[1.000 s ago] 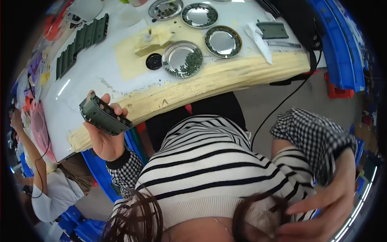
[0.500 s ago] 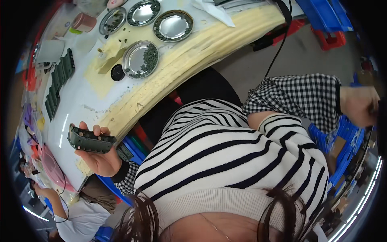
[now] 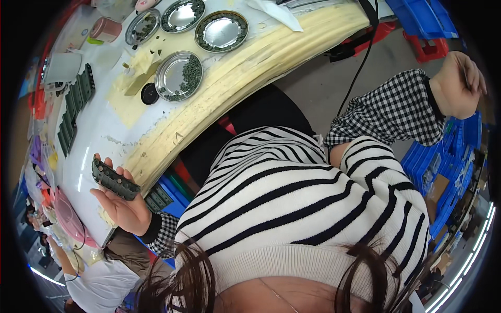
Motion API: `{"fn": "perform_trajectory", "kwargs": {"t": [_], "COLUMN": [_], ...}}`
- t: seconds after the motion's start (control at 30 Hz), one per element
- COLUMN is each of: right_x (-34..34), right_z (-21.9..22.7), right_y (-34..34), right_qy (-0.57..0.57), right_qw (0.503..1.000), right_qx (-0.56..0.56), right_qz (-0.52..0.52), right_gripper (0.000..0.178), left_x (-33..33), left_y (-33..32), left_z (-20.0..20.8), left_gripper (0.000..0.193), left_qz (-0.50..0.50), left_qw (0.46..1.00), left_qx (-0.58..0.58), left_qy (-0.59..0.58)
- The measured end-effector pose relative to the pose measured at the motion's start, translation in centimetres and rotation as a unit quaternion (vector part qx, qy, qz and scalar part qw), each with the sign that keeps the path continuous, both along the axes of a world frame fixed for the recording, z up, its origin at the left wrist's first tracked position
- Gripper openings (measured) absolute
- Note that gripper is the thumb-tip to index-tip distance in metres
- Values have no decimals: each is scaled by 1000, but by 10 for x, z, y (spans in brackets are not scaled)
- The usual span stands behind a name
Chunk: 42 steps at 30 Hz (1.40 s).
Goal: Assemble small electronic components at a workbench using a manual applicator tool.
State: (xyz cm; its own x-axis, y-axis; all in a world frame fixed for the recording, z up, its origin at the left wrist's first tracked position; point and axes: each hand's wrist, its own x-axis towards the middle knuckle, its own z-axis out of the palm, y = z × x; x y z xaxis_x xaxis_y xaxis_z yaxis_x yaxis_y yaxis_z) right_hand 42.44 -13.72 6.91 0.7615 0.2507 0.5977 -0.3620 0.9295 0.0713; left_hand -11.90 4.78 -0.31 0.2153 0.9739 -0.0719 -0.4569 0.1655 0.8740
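A dark green moulded plastic part (image 3: 116, 180) lies tilted across the fingers of my left hand (image 3: 129, 211), near the table's left front edge. Those fingers are bent round it, the thumb beneath. Far out at the right, away from the table, my right hand (image 3: 456, 86) is raised with curled fingers; whether they pinch anything small I cannot make out. Beyond my left hand, a row of similar green parts (image 3: 78, 107) stands on the table. Nearest the table's front is a round metal dish (image 3: 166, 78) of small dark green pieces.
Several more metal dishes, one of them (image 3: 222, 34) at the back, line the table (image 3: 99, 135). A black round cap (image 3: 150, 94) sits beside the nearest dish. Blue crates (image 3: 446, 172) are stacked at my right. Another person in a white top (image 3: 104, 279) is at the lower left.
My right hand has risen from the right rim, with its fingers curled. In my left hand the green part has tilted, showing more of its inside, and the left fingers have loosened a little.
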Motion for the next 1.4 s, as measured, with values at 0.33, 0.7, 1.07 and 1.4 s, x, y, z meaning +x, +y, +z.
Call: {"fn": "perform_trajectory", "kwargs": {"t": [0.33,0.7,1.07,1.4], "right_x": [24,-35,-49,-87], "right_z": [-14,-2,-2,0], "right_y": [16,90,106,130], "right_qy": [-45,-18,-29,-62], "right_qw": [984,961,961,948], "right_qx": [-162,-217,-246,-267], "right_qz": [61,172,127,165], "right_gripper": [28,17,17,23], "left_x": [8,-15,-13,6], "left_y": [8,26,31,27], "left_z": [-4,5,8,17], "left_gripper": [34,43,54,70], "left_qz": [139,202,241,326], "left_qw": [935,844,738,720], "left_qx": [89,157,218,302], "left_qy": [315,471,592,533]}}
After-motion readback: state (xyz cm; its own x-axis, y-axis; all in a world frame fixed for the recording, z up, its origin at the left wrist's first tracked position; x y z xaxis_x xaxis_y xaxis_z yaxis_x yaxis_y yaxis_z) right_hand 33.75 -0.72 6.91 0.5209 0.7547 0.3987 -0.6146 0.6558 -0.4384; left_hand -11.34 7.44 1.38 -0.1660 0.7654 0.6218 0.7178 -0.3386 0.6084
